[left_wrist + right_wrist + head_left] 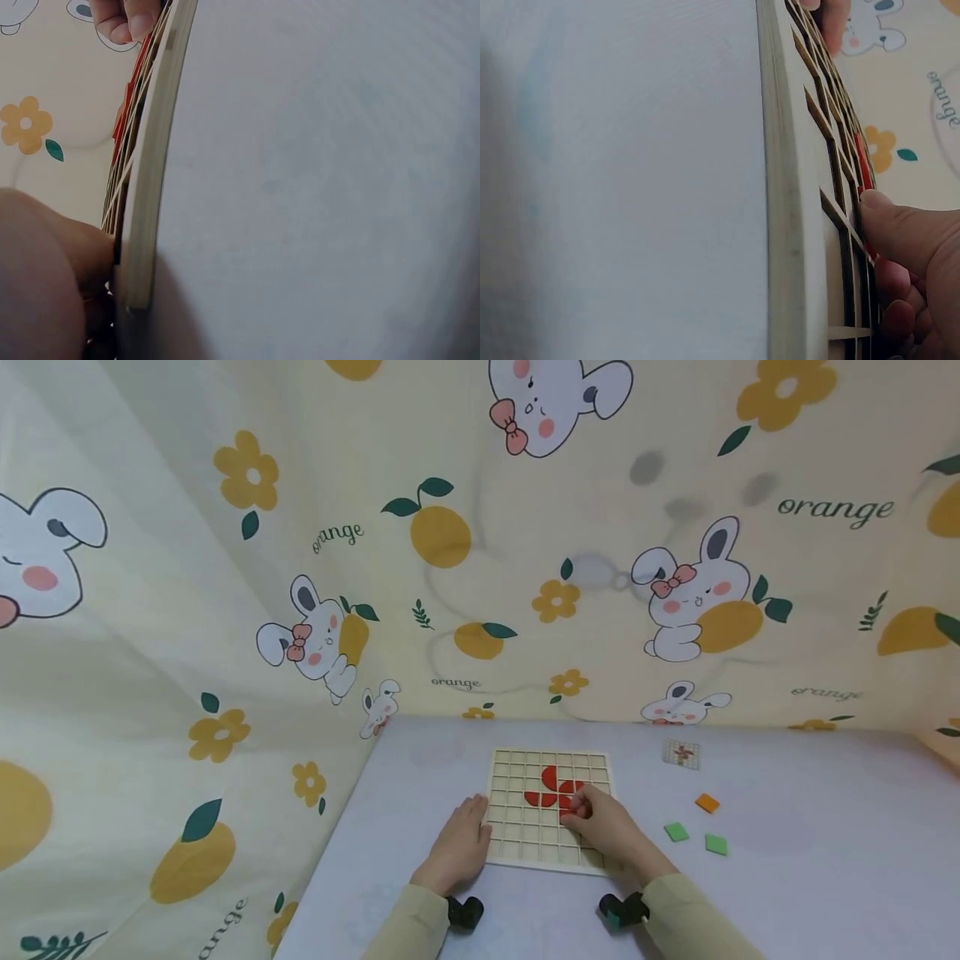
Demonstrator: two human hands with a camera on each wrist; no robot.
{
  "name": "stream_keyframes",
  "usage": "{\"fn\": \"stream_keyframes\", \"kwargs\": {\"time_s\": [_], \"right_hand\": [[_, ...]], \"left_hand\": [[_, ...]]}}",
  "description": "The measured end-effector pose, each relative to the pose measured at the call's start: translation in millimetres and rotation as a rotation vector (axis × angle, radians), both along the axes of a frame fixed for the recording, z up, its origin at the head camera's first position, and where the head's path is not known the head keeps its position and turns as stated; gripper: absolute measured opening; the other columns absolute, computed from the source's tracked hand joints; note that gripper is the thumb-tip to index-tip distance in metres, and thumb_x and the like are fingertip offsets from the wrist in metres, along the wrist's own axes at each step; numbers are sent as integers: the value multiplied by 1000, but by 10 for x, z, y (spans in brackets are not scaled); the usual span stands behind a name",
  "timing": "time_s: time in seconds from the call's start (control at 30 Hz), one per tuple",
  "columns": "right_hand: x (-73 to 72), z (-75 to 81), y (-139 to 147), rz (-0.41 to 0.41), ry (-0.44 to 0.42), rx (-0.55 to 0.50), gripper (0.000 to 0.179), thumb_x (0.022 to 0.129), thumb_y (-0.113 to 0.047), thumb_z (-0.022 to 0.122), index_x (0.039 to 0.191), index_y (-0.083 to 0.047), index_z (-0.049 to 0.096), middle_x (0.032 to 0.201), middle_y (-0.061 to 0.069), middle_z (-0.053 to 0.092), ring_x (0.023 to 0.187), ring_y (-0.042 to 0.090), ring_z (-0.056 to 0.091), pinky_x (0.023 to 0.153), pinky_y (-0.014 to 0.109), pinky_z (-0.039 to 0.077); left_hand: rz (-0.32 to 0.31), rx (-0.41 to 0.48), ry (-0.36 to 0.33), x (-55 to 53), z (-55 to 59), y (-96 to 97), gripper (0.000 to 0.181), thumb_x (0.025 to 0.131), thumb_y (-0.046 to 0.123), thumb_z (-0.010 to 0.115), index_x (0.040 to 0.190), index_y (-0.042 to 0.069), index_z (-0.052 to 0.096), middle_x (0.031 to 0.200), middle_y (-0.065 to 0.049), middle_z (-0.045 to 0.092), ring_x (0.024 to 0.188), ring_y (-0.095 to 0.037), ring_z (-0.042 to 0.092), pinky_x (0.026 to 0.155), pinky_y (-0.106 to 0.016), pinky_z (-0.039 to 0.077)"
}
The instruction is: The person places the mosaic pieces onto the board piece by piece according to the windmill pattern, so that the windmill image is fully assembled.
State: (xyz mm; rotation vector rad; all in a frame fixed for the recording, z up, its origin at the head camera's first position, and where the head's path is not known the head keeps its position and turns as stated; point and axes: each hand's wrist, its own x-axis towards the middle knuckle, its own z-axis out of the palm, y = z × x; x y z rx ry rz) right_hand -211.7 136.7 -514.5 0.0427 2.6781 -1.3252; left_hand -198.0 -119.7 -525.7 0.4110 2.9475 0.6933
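Note:
A pale wooden grid board (510,845) lies flat, with several red quarter-round tiles (550,777) set in cells near its middle as a curved pinwheel shape. My left hand (459,845) rests along the board's left edge, fingers extended. Over the board's right half, my right hand (609,828) has thumb and curled fingers pinching a red tile (564,817) at the lower part of the pattern. In the right wrist view the thumb (889,225) comes down at the red, low over the grid. The fingers partly cover this tile.
Right of the board lie an orange tile (707,803), one green tile (677,832) and another green tile (716,844). Farther back is a small card (681,754) printed with a grid and a red pattern. A patterned curtain (480,568) hangs behind the white table (825,860).

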Motion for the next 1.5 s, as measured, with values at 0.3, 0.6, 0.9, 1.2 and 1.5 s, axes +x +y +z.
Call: {"fn": "stream_keyframes", "kwargs": {"time_s": [0.3, 0.6, 0.9, 1.2, 1.5], "right_hand": [[-58, 3, -30, 31, 22, -10, 25, 85, -24, 76, 95, -13, 57, 83, 3, 54, 78, 18, 50, 64, 30, 42], [11, 20, 39, 34, 28, -5, 26, 86, -23, 76, 96, -11, 55, 82, 3, 52, 79, 18, 49, 64, 30, 41], [38, 51, 67, 52, 9, -38, 21, 88, -25, 73, 99, -13, 59, 85, 1, 56, 80, 17, 51, 67, 30, 44], [131, 266, 757, 19, 118, 2, 24, 94, -29, 65, 107, -9, 61, 90, 2, 60, 82, 18, 53, 66, 28, 47], [325, 261, 1690, -32, 41, 107, 47, 94, -46, 60, 116, -5, 60, 101, 6, 62, 87, 21, 53, 65, 29, 47]], "left_hand": [[21, -8, 17, -39, -8, -50, 51, 103, 22, 43, 149, 1, 34, 154, -14, 31, 143, -29, 25, 117, -44, 21], [8, -3, 3, -36, 7, 18, 51, 103, 24, 43, 149, 2, 34, 154, -12, 32, 143, -28, 25, 117, -43, 22], [48, 88, -69, -34, 108, -4, 54, 100, 23, 52, 147, 2, 38, 151, -15, 37, 140, -31, 30, 114, -47, 27], [165, 387, -127, -242, 151, -17, 59, 90, 19, 67, 142, 2, 44, 130, -15, 53, 119, -29, 52, 101, -46, 45], [205, 418, -245, -455, 243, -26, 52, 81, 13, 75, 128, -1, 56, 109, -9, 61, 94, -20, 59, 82, -40, 54]]}}
